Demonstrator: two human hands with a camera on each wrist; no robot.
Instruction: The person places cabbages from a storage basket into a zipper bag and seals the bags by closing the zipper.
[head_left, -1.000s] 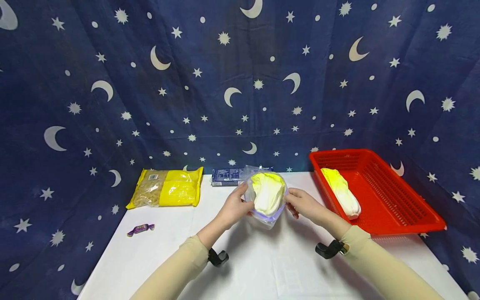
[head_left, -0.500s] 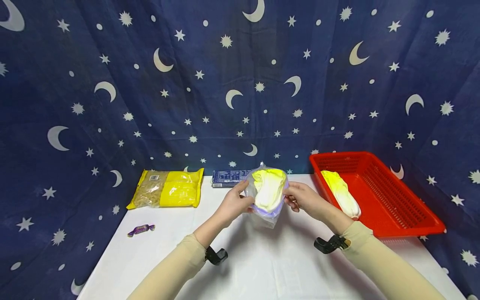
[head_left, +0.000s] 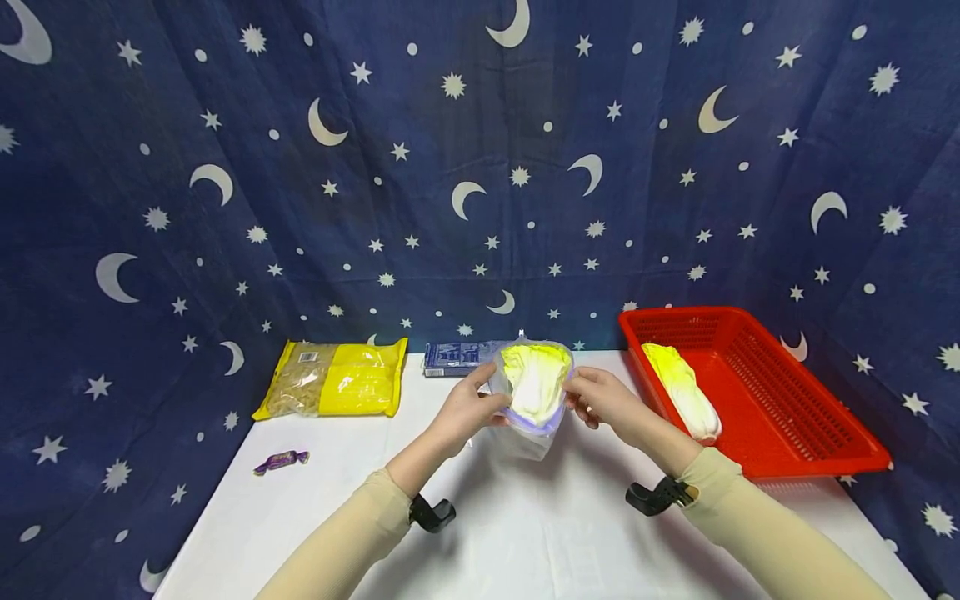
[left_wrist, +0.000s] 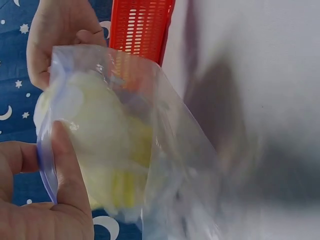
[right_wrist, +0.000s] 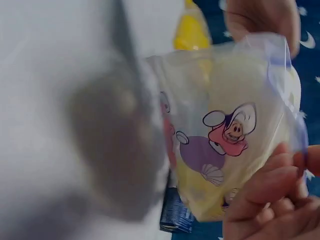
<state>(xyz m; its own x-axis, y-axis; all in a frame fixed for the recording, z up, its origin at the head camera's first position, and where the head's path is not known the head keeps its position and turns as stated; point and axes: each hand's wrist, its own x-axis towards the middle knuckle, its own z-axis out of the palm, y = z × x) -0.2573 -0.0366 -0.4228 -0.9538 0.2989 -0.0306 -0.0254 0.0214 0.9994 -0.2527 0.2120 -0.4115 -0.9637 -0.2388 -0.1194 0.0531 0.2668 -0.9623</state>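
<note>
Pinching the bag (head_left: 534, 398) of cabbage (head_left: 535, 379) at its rim, the left hand (head_left: 465, 410) and right hand (head_left: 606, 402) hold it above the desk (head_left: 525, 533) near the far edge, beside the red basket (head_left: 780, 400).

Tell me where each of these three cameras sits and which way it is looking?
Head: worn on the head, looking forward and down at the table; both forearms and hands show.
Left wrist: looks along the left hand, whose grip pinches the clear bag; the right hand shows beyond.
Right wrist: looks along the right hand at the bag's cartoon print.
All three views share the bag with cabbage.
</note>
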